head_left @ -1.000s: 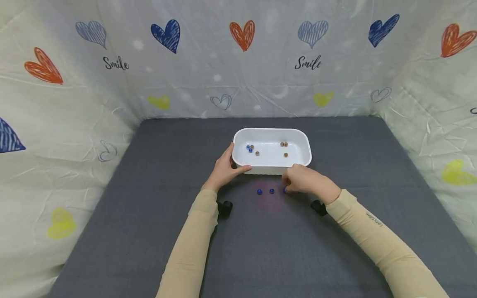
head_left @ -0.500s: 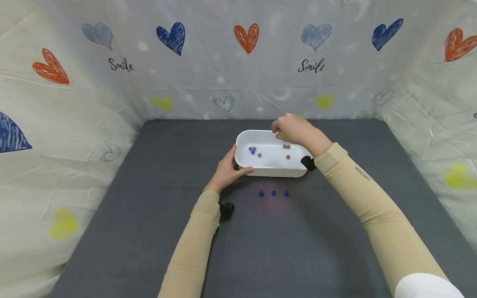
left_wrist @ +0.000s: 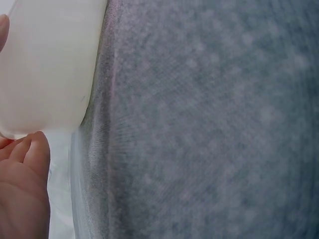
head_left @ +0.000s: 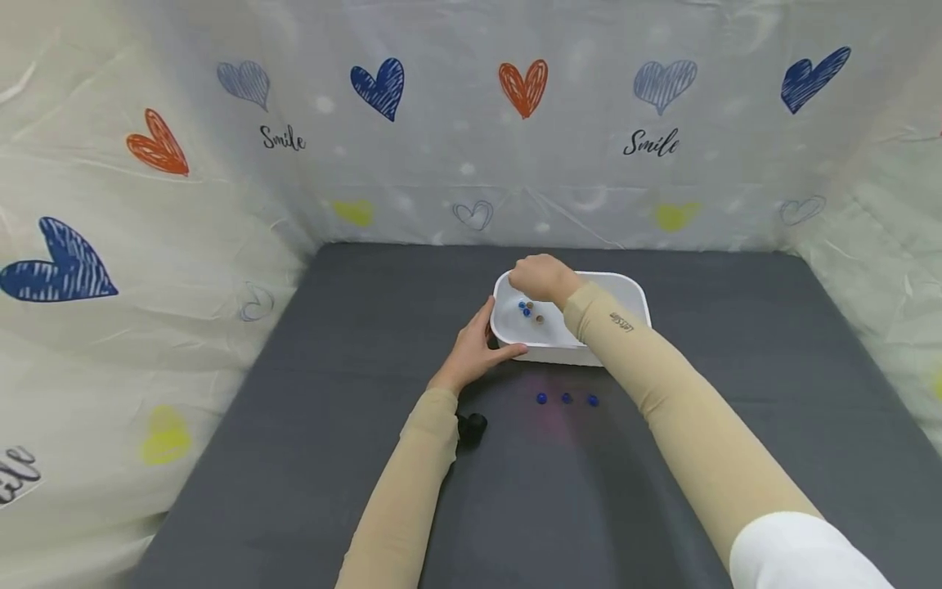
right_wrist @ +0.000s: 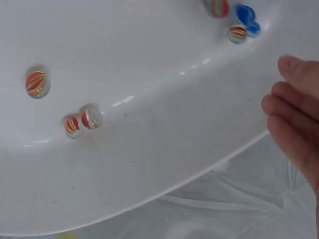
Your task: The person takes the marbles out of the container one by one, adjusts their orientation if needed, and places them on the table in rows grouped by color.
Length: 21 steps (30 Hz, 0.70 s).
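Observation:
My left hand (head_left: pixel 471 352) grips the left end of a white oblong basin (head_left: pixel 559 354), thumb on the front wall and fingers along the side. In the left wrist view, fingertips (left_wrist: pixel 37 144) meet the basin's wall (left_wrist: pixel 50 64). My right hand (head_left: pixel 543 278) is over the back left of the basin; in the right wrist view its fingers are loosely bent, with nothing visible between them. Inside lie blue marbles (right_wrist: pixel 245 15) near that hand and several orange-striped marbles (right_wrist: pixel 38 82). My right arm hides the basin's right part in the head view.
Three dark blue marbles stand in a row on the grey cloth in front of the basin, the middle marble (head_left: pixel 567 398) among them. A white curtain (head_left: pixel 441 164) printed with hearts rises behind the table and along its sides.
My right hand has left the rightmost blue marble on the cloth, risen over the basin's back and swung left. The row of blue marbles remains. My left hand keeps its place at the basin.

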Each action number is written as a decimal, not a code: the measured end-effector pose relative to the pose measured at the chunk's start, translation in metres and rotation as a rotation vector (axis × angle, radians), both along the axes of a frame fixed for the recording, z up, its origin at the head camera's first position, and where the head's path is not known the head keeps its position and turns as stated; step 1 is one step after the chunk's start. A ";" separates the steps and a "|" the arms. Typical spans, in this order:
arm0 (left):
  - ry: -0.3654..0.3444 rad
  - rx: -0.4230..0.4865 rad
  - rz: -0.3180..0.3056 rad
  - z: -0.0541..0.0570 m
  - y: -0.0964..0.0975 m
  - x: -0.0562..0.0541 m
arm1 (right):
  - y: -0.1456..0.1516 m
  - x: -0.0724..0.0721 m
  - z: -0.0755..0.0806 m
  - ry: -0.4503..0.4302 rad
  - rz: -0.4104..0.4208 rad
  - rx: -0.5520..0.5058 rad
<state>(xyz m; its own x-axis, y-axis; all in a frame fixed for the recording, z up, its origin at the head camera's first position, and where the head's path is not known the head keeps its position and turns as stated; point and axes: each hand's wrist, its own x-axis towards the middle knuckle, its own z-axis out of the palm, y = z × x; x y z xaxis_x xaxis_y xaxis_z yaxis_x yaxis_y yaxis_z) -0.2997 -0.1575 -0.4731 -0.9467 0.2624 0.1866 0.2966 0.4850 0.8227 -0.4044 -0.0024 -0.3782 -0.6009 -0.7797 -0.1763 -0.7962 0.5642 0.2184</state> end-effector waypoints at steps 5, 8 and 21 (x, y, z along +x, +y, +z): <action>0.005 -0.024 0.007 0.005 0.003 0.001 | -0.001 -0.002 -0.011 -0.119 -0.001 0.028; 0.010 -0.025 0.007 0.009 0.004 0.001 | -0.001 -0.003 -0.012 -0.177 -0.033 0.007; 0.005 -0.038 0.008 0.003 0.001 0.004 | -0.009 -0.002 -0.029 -0.107 0.064 0.125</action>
